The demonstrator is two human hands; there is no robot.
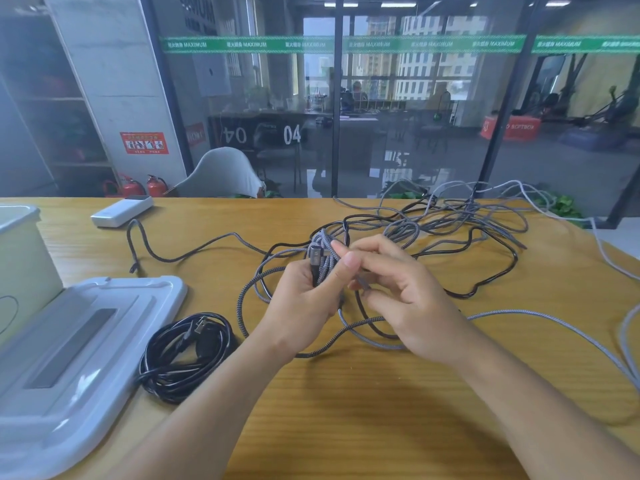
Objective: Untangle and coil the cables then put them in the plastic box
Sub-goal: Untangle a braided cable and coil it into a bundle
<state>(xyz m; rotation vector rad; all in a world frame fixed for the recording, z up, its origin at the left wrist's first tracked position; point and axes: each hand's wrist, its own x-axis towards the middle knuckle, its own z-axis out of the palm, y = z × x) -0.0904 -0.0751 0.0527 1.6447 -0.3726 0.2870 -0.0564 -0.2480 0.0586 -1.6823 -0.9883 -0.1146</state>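
The left hand [304, 299] grips a small bundle of grey braided cable [322, 261] wound into loops, a metal connector [316, 258] standing up from the top of it, while the right hand [398, 299] pinches a strand of the same cable just beside the bundle, fingers curled. Both are raised over the middle of the wooden worktop [381, 410]. Beyond them, toward the far right, a loose tangle of cables [450, 220] sprawls in overlapping loops, grey and black strands crossing one another. A finished black coil [187, 355] lies near left, just beside the lid [86, 358] of the plastic box [20, 258], which stands open at the far left edge. A white power bank [121, 210] sits at the far left of the worktop. The braided cable looks light, limp and slightly grippy, likely to spring out of its loops if released; the safest hold is probably across the whole bundle, with the free run drawn gently through the fingers, not tugged, lest the knots in the tangle tighten.
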